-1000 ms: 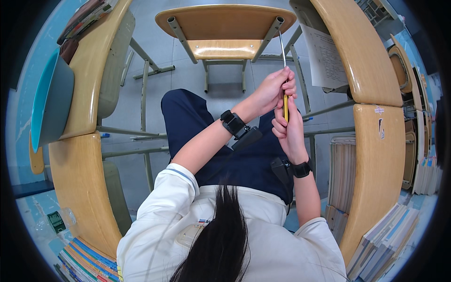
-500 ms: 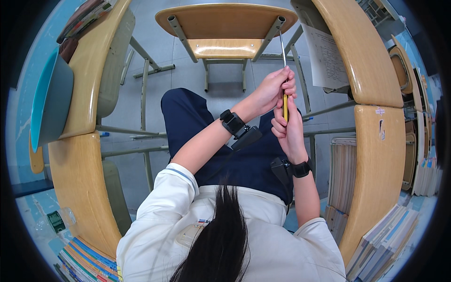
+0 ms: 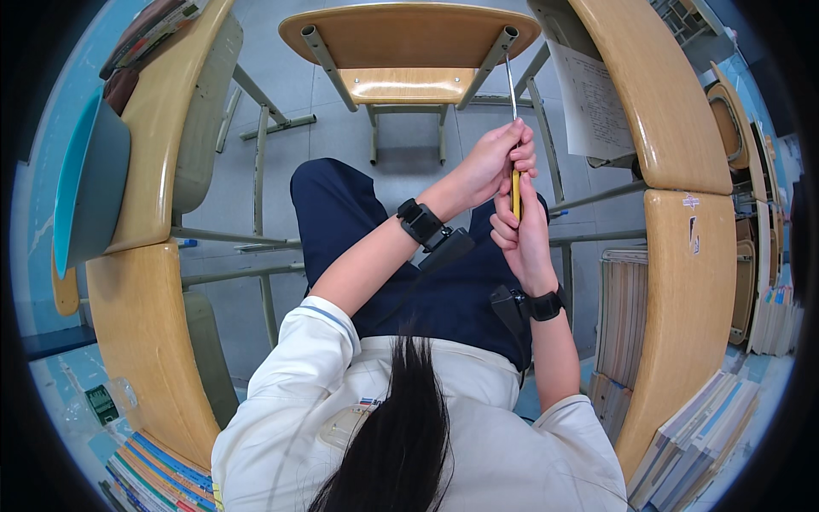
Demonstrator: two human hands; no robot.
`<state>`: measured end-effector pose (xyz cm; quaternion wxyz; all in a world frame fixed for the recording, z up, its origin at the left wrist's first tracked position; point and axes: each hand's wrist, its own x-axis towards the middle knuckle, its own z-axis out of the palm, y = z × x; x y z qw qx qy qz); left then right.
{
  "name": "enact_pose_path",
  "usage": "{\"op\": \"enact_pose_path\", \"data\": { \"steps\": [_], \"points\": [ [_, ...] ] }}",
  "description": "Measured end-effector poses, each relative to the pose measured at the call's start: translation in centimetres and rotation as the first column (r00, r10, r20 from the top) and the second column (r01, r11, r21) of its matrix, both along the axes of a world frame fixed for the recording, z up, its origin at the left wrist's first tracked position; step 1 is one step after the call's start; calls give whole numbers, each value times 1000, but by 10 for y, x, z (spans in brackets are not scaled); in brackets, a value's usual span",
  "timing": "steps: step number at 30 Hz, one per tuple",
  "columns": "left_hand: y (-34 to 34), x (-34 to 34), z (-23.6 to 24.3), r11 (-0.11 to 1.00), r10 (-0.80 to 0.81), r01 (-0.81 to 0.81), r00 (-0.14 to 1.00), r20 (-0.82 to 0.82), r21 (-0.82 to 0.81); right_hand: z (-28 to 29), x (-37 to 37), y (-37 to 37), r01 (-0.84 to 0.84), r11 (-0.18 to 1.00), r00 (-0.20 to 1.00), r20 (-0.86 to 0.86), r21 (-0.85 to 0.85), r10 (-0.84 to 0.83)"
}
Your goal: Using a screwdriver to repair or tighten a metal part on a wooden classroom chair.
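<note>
Screwdriver, slim metal shaft, yellow handle point(image 3: 515, 196), sits upper right of centre in frame. Left hand point(image 3: 497, 158) fingers wrapped round handle-shaft junction; right hand point(image 3: 529, 230) fingers gripping handle. Step in hand: looks like tip being worked at rounded varnished wooden board point(image 3: 401, 41), beside right grey metal tube point(image 3: 488, 68); contact unclear. Next move probably calls for steady tip, handle twist. Long axis near-vertical in frame, tip up, leaning slightly left.
</note>
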<state>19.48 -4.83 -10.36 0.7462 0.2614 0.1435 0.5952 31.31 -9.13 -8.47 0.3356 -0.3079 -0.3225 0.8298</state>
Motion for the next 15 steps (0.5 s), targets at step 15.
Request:
{"op": "enact_pose_path", "data": {
  "steps": [15],
  "points": [
    [2, -6, 6, 993, 81, -93, 981, -175, -65, 2, -16, 5, -178, 623, 575, 594, 761, -562]
  ]
}}
